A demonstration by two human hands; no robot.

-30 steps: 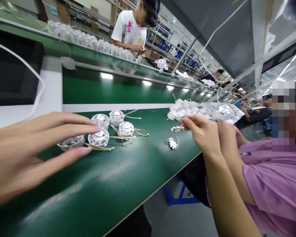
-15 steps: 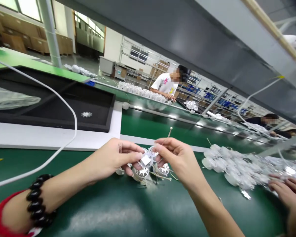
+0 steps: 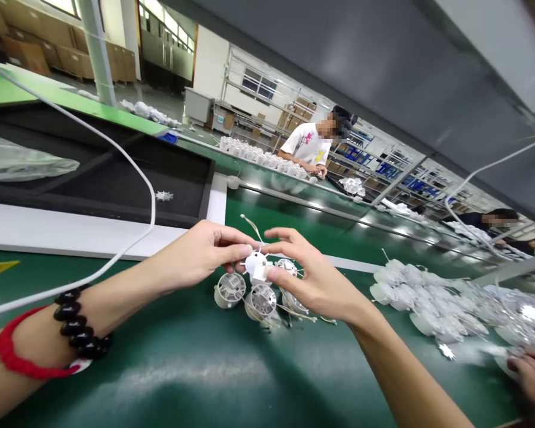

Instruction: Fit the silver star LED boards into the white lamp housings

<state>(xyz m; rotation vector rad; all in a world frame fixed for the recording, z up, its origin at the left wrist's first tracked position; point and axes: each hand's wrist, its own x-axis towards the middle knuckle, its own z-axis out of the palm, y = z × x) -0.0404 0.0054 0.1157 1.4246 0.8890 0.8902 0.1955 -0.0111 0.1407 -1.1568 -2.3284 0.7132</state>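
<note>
Before me, a white star-shaped plastic part (image 3: 255,263) with a square block on its face is raised over a cluster of cups. My left hand (image 3: 218,255) pinches its left side between thumb and fingers. My right hand (image 3: 314,273) has its thumb on the square block and its index finger behind the part; its other fingers are partly spread. A thin wire (image 3: 251,224) with a small connector sticks up behind the part. Beneath it, several round white cups (image 3: 230,289) with silvery inserts stand on the green table, wires trailing to the right.
Many clear-white cups (image 3: 421,297) are heaped on the right, where another person's hand (image 3: 532,371) reaches in. A loose star-shaped piece (image 3: 446,351) lies near them. A black tray (image 3: 178,184) stands back left, behind a white cable (image 3: 154,202). A co-worker (image 3: 310,145) sits across the bench.
The star-shaped part has risen slightly and tilted, its round face now showing. My right hand's fingers have spread, and the wire has swung to the left. The other person's hand has moved downward.
</note>
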